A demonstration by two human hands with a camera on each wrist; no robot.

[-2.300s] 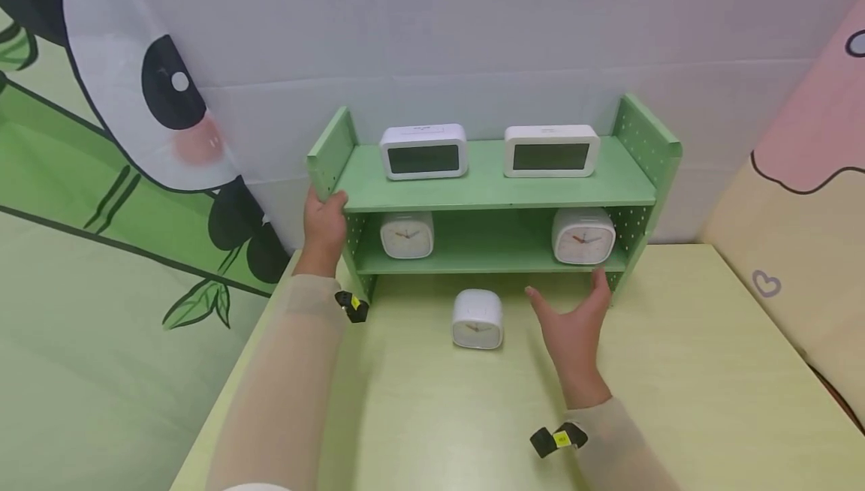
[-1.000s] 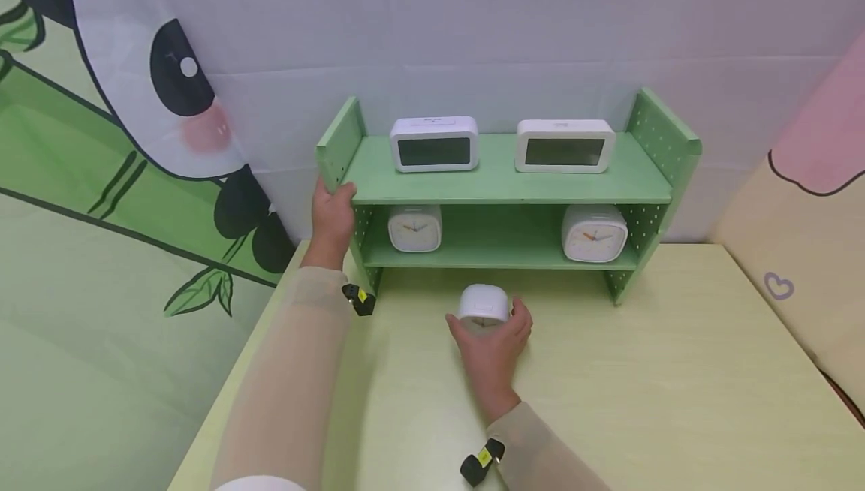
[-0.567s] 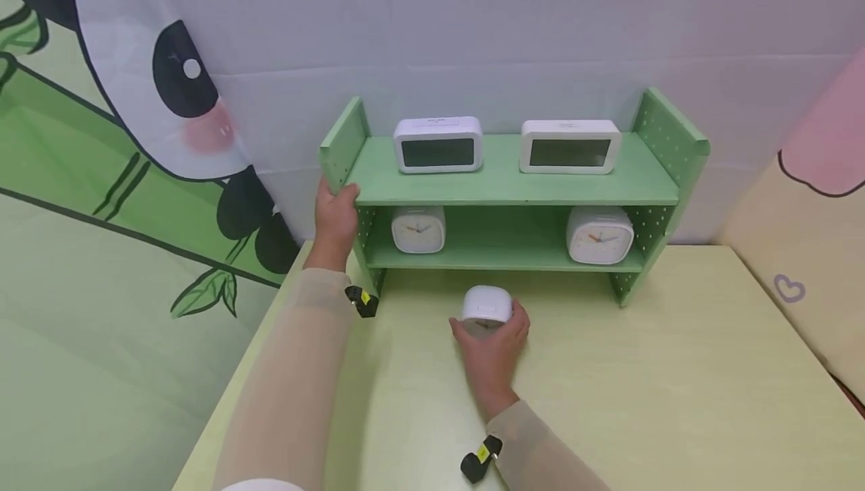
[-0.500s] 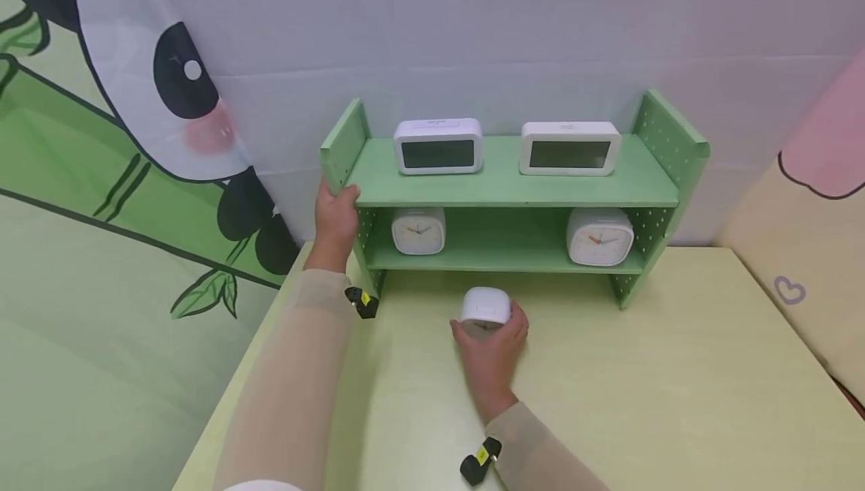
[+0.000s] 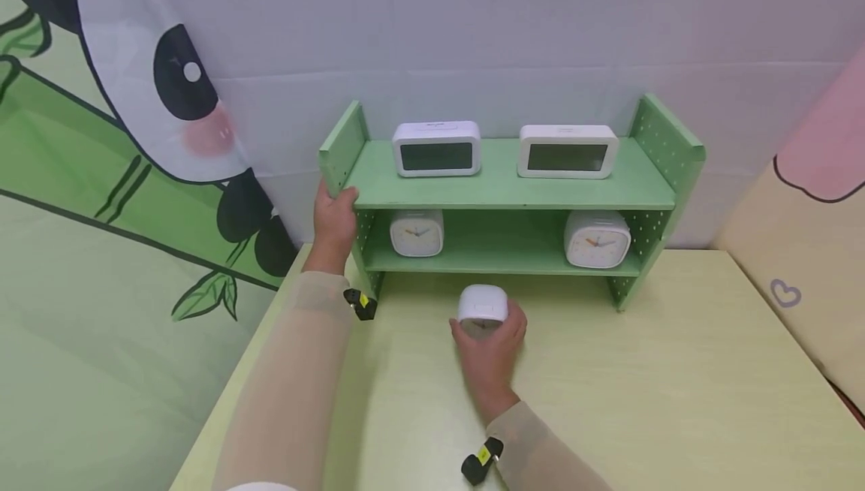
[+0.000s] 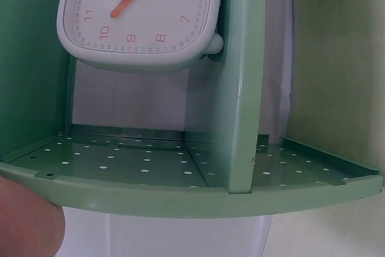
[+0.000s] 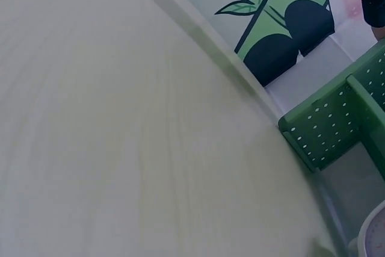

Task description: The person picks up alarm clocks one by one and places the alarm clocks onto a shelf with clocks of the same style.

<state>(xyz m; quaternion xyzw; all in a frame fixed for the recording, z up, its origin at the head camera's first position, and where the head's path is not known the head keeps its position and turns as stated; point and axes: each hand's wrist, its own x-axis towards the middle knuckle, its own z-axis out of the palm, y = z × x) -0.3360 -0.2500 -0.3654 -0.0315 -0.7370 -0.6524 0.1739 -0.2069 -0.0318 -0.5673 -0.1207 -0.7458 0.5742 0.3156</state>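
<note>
A green two-tier shelf (image 5: 507, 189) stands on the table. My left hand (image 5: 334, 224) grips its left side panel, thumb in front, the other fingers mostly hidden. In front of the shelf, my right hand (image 5: 492, 363) holds a small white alarm clock (image 5: 483, 300) between thumb and fingers; the hand covers its lower front. Two white dial alarm clocks sit on the lower tier, the left one (image 5: 417, 234) and the right one (image 5: 598, 240). On the top tier stand two white digital clocks, one left (image 5: 436, 149) and one right (image 5: 568, 152). In the right wrist view, only a clock's rim (image 7: 366, 233) shows.
The pale yellow table (image 5: 676, 371) stretches to the right and toward me. A grey-white cloth backdrop (image 5: 507, 25) hangs behind the shelf, with a panda print at left and a pink print at right.
My right hand has come left from beside the shelf's right part and taken hold of the alarm clock, which has just shifted slightly toward the shelf. My left hand keeps its grip.
</note>
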